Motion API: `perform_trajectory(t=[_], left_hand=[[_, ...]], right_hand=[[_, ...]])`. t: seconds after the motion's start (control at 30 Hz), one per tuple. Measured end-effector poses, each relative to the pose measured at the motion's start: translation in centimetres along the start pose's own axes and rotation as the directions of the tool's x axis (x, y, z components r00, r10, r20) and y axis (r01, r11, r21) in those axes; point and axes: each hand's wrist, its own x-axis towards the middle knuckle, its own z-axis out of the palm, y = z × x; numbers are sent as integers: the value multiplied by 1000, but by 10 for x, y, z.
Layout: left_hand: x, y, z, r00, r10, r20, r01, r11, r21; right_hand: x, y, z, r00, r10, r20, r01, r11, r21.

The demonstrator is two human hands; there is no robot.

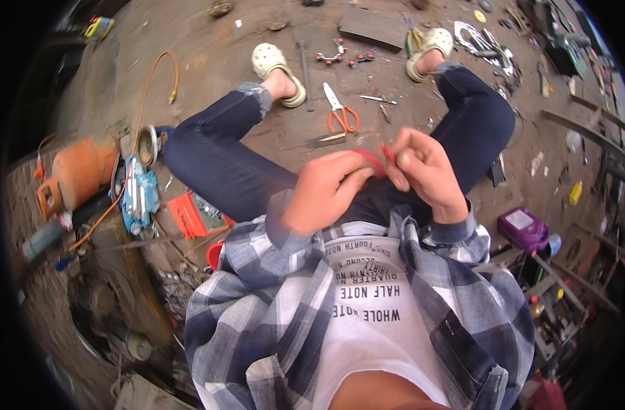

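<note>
Red band sits raised off the floor, nearer the body than the orange-handled scissors and a little to their right. It curves, its visible length slanting from far left to near right; the full shape is hidden, so no single end can be called its front.

The left hand, on the body side of the scissors, has thumb and forefinger drawn together on the band. The right hand, farther right, pinches a small red piece between its nearly closed fingers; whether that piece joins the band cannot be told.

A hard pull by either hand could stretch or snap the red material, and a loose pinch could let it slip onto the gritty floor and pick up dirt.

Just body-side of the scissors lies a slim dark tool; to their left, a long-handled hammer; far right and nearer the body, a purple jug.
</note>
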Motion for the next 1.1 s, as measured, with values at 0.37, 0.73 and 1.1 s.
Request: perform_trajectory(t=[0.37, 0.73, 1.1], left_hand=[[-5, -4, 3, 995, 89, -44, -66, 921, 383], [-17, -31, -1, 950, 256, -181, -168, 903, 396], [-21, -44, 1, 817, 32, -576, -163, 971, -177]], right_hand=[[8, 16, 7, 935, -221, -278, 3, 789, -615], [13, -17, 25, 983, 117, -139, -177, 445, -878], [47, 2, 59, 997, 41, 69, -5, 889, -458]])
